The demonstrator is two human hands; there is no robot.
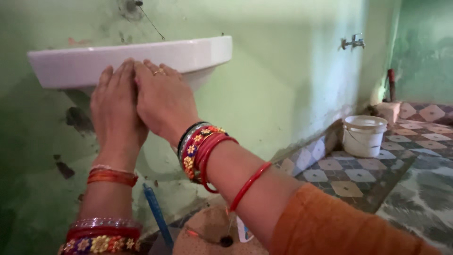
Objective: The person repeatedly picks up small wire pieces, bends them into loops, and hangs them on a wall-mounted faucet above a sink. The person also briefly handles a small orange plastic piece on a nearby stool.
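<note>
Green wall behind; left hand (115, 111) and right hand (163, 101) press flat, fingers outstretched, gripping nothing, against the white basin (188, 54).

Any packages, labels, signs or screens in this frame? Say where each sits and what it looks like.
White container with a blue patch: low at the bottom edge, mostly hidden behind the right forearm; possibly a labelled bottle, too little shows to tell.
White plastic bucket: on the tiled floor by the green wall, round, unlabelled.
No signs or screens.

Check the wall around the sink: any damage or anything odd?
Yes. The green wall has dark patches of flaked paint below the white sink, left of both hands. The white bucket stands upright.
</note>
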